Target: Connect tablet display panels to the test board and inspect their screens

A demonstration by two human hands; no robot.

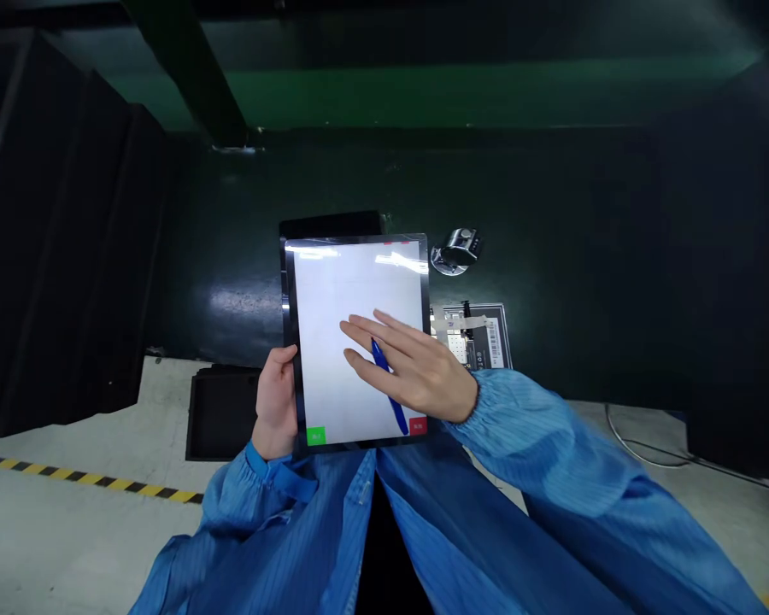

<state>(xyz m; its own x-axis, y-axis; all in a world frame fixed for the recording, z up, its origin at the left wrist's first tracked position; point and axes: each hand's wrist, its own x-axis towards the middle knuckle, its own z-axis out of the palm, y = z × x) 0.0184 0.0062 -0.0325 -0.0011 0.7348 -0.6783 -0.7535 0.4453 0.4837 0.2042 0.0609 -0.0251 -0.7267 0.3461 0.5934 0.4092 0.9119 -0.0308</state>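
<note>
A tablet-like display panel [359,282] with a lit white screen and black border is held upright or tilted in front of my body. Green and red boxes show at its lower corners, and ceiling light reflects near its top. My left hand [278,401] grips the panel's lower left edge, thumb on the front. Over the lower right of the screen is my right hand [416,363], fingers stretched to the left. A blue pen [397,414] passes between its fingers. Whether those fingertips touch the screen, I cannot tell.
Behind the panel lies a dark flat object [330,224] on the dark workbench [551,205]. A shiny metal device [458,249] stands to the right, above a circuit-board module [480,333] with labels. A black tray [218,414] is at lower left; a cable [641,457] hangs at right.
</note>
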